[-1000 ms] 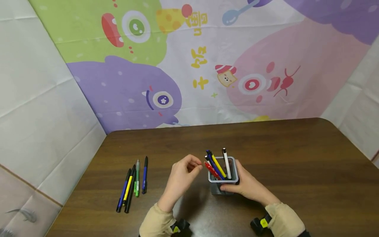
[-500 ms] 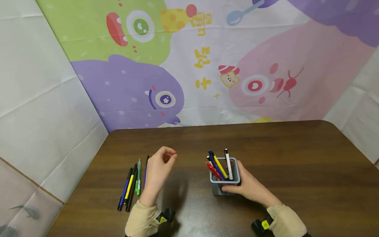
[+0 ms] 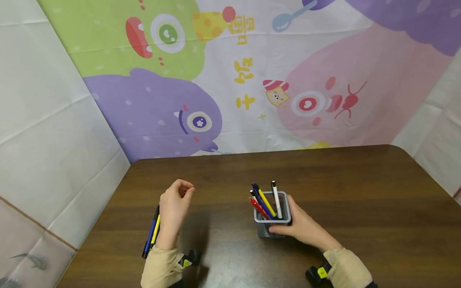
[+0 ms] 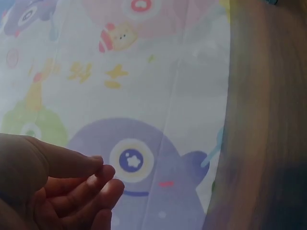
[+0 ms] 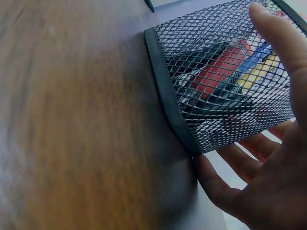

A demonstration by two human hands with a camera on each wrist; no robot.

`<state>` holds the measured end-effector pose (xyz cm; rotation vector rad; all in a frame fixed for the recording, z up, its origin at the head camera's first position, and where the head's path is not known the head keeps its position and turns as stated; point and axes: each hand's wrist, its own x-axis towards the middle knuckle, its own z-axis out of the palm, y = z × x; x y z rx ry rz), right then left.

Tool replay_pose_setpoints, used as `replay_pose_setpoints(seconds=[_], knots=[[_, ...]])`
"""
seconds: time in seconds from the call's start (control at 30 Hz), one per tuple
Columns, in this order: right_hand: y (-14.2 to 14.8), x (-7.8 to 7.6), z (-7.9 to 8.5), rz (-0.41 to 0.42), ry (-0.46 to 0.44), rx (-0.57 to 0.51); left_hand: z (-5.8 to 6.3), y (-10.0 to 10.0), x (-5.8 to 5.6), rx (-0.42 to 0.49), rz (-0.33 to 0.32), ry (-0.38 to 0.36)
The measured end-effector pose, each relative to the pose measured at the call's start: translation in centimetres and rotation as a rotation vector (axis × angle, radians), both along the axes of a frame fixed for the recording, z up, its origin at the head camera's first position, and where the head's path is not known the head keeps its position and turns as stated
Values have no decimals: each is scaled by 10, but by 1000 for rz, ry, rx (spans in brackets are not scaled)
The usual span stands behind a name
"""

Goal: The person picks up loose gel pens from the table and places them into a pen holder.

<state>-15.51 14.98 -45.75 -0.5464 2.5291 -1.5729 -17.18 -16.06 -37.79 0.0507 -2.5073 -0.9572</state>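
My right hand grips a mesh pen holder from its right side, thumb across the near face. Inside the holder lean a red pen, a blue one, a yellow pen and white pens. In the right wrist view the dark mesh shows the pens through it, with fingers around its side and base. My left hand is above the loose pens at left, fingers loosely bent and thumb near the index fingertip, holding nothing. A blue pen and a yellow pen show beside it; other pens are hidden beneath.
The brown wooden table runs back to a cartoon-printed cloth. Pale panels stand at the left and right sides. A black wrist camera sits on each beige sleeve.
My left hand has moved left, from beside the pen holder to over the loose pens, covering several of them. The right hand keeps its grip on the holder in the same place.
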Motion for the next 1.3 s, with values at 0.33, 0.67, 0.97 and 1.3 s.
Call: replay_pose_setpoints(seconds=[0.33, 0.67, 0.97, 1.3], knots=[[0, -1, 0, -5, -7, 9, 1, -19, 3, -87, 98, -131], [0, 0, -1, -7, -22, 11, -12, -31, 4, -346, 182, -179], [0, 0, -1, -7, -34, 14, -23, -39, 0, -375, 158, -377], [1, 0, 0, -16, -47, 21, -33, -46, -5, -364, 80, -610]])
